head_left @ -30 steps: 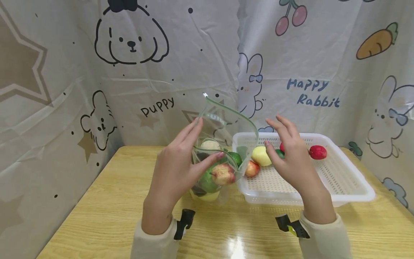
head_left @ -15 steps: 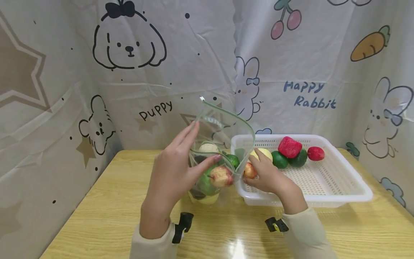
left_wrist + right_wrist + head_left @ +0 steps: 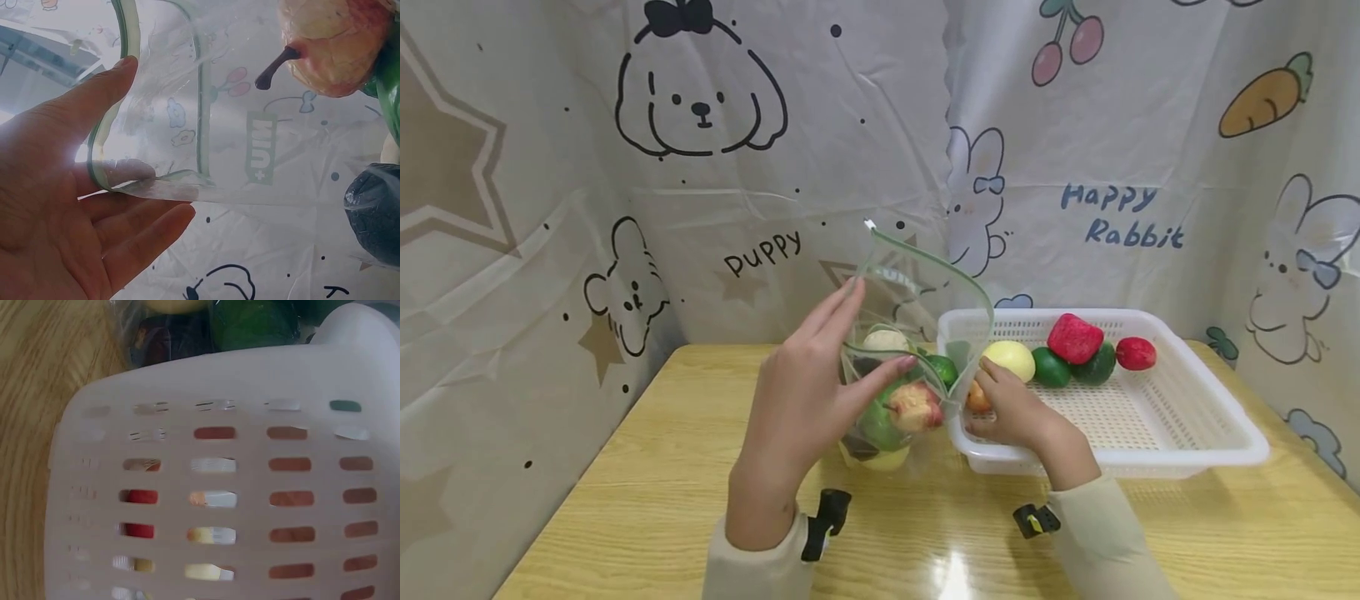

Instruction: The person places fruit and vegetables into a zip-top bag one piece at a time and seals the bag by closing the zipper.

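Observation:
In the head view, my left hand [image 3: 805, 392] holds the rim of a clear zip bag [image 3: 951, 267] with a green seal. Its thumb lies along the near edge, and its fingers [image 3: 150, 237] lie along the outside. The bag's mouth gapes. Inside are a stemmed red-and-yellow apple [image 3: 916, 406], a green fruit [image 3: 878, 423] and several other pieces. To the right, my right hand [image 3: 1018, 408] reaches into a white basket [image 3: 1150, 457] and grips another red-and-yellow apple [image 3: 977, 398], mostly covered by the fingers. The right wrist view faces the slotted basket wall [image 3: 250, 372], which blocks that hand.
A yellow fruit [image 3: 1011, 361] lies beside the right hand. Farther right in the basket are dark green fruits [image 3: 1050, 368], a blocky red piece [image 3: 1075, 338] and a round red one [image 3: 1136, 353]. Wooden tabletop [image 3: 647, 467] extends before the printed curtain [image 3: 760, 183].
My right hand has come down from above the basket, fingers spread, to the apple by its left wall, where its fingers have closed round it. The left hand and bag stay nearly in place.

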Available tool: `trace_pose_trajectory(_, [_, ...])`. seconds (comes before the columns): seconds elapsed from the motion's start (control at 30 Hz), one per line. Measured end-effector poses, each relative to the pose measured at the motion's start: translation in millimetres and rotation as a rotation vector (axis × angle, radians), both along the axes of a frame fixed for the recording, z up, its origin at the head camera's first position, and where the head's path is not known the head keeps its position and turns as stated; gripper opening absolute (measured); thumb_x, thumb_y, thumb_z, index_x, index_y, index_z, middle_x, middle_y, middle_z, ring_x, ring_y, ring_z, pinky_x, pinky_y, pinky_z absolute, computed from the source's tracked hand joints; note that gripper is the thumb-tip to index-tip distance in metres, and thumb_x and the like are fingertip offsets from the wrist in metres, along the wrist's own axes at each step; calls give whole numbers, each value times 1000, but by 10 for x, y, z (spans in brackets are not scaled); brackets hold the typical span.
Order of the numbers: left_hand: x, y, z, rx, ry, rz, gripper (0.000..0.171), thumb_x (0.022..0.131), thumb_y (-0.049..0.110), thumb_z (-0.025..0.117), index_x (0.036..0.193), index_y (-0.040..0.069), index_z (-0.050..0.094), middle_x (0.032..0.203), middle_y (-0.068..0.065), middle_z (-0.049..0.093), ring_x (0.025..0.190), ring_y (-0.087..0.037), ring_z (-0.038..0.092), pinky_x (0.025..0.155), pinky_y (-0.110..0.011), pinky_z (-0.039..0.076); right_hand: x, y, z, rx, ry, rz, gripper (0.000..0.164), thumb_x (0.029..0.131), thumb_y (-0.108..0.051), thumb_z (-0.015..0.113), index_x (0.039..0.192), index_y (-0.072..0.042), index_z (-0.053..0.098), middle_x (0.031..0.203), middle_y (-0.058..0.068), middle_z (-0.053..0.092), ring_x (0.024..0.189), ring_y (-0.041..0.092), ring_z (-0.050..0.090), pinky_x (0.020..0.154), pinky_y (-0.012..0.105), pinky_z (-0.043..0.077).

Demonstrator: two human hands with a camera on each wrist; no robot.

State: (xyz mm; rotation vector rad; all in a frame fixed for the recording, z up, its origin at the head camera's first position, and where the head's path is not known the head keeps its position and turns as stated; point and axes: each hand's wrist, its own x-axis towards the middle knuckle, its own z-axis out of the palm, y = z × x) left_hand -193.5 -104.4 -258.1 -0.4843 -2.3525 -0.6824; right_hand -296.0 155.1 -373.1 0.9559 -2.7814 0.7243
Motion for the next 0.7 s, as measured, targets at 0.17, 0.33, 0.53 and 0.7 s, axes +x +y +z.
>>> trace_pose_trajectory(0.17, [1, 6, -3, -6, 0, -2, 84, 87, 51, 77, 153, 9, 47, 156, -6, 47, 131, -29, 57, 89, -45, 59, -11, 3, -16, -2, 30, 22, 73, 79, -9, 85, 142, 5, 51, 148, 33, 45, 131, 54, 46, 110, 63, 38])
trace_pose_trajectory(0.33, [-6, 15, -1, -6, -4, -2, 84, 87, 50, 78, 152, 9, 47, 156, -6, 46, 130, -30, 58, 88, -44, 59, -31, 10, -19, 14, 12, 40, 74, 80, -8, 84, 143, 6, 50, 146, 32, 48, 131, 51, 48, 111, 61, 39])
trace_pose_trajectory(0.53, [-4, 20, -8, -6, -10, -1, 84, 87, 51, 77, 153, 9, 47, 156, -6, 46, 130, -29, 58, 88, -44, 60, -28, 17, -28, 41, -23, 34, 59, 82, -9, 83, 132, 4, 56, 122, 28, 61, 117, 46, 58, 102, 58, 47])
trace_pose_trajectory(0.7, [-3, 19, -8, -5, -5, -1, 83, 87, 51, 77, 153, 9, 47, 156, -5, 46, 131, -29, 57, 90, -45, 59, -8, 14, -3, 67, -97, -33, 62, 84, -14, 82, 136, 0, 53, 114, 30, 55, 107, 44, 58, 93, 60, 50])
